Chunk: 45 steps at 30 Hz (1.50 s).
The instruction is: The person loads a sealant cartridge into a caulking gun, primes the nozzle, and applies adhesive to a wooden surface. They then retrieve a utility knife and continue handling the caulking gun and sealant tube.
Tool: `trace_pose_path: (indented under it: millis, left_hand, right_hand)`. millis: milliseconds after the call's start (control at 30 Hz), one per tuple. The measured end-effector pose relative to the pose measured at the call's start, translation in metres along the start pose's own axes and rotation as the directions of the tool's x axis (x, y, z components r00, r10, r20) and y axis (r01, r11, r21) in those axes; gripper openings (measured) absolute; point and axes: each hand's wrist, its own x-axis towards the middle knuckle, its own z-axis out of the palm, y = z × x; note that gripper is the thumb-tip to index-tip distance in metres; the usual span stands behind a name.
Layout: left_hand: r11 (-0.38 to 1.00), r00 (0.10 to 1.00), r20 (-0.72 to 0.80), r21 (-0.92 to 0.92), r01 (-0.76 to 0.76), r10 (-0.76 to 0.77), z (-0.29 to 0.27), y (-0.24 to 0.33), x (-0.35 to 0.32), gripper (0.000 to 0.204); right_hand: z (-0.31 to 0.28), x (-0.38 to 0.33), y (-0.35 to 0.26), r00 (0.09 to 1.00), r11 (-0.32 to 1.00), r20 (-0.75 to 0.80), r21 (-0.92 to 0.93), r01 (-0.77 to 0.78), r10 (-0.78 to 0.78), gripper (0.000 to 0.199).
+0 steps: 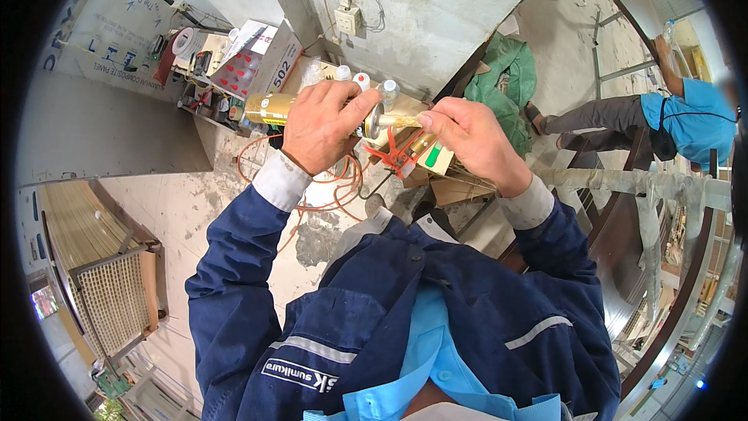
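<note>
My left hand (323, 125) is wrapped round a gold cylindrical can (263, 108) that lies sideways in front of me. At its right end a round metal rim shows, with a pale, crusted tip (399, 121) sticking out. My right hand (477, 139) pinches near the end of this tip, thumb against fingers. Just below the tip is an orange-red tool frame (396, 157), apparently a dispensing gun; I cannot tell whether it touches the can. A green-marked piece (434, 155) is beside my right fingers.
Behind the can, a low shelf bears a carton of red-capped bottles (243, 70) and several white bottles (361, 81). An orange hose (336, 206) coils on the floor. Green sheeting (502, 70) lies at the far right. A person in a blue shirt (689, 121) stands beyond dark beams (615, 253).
</note>
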Motion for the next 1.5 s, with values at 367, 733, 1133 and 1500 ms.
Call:
trace_pose_path:
  millis: [367, 733, 1133, 1500]
  left_hand:
    - [0.988, 0.991, -0.021, -0.09, 0.129, -0.131, -0.006, -0.004, -0.009, 0.068]
    - [0.218, 0.295, 0.082, -0.496, 0.841, -0.952, 0.055, -0.008, -0.173, 0.046]
    - [-0.07, -0.002, 0.132, -0.521, 0.851, -0.991, 0.089, 0.079, -0.178, 0.039]
    - [0.136, 0.218, 0.113, -0.491, 0.86, -0.969, 0.055, 0.084, -0.149, 0.049]
  right_hand:
    - [-0.032, -0.009, 0.02, 0.994, 0.845, -0.025, 0.529, -0.079, 0.108, 0.078]
    - [-0.141, 0.051, 0.163, 0.724, 0.997, -0.689, -0.017, -0.075, 0.043, 0.098]
    - [-0.206, 0.194, 0.183, 0.507, 0.74, -0.691, -0.657, -0.143, -0.516, 0.06]
    - [-0.249, 0.152, 0.172, 0.446, 0.735, -0.609, -0.648, 0.198, -0.657, 0.038]
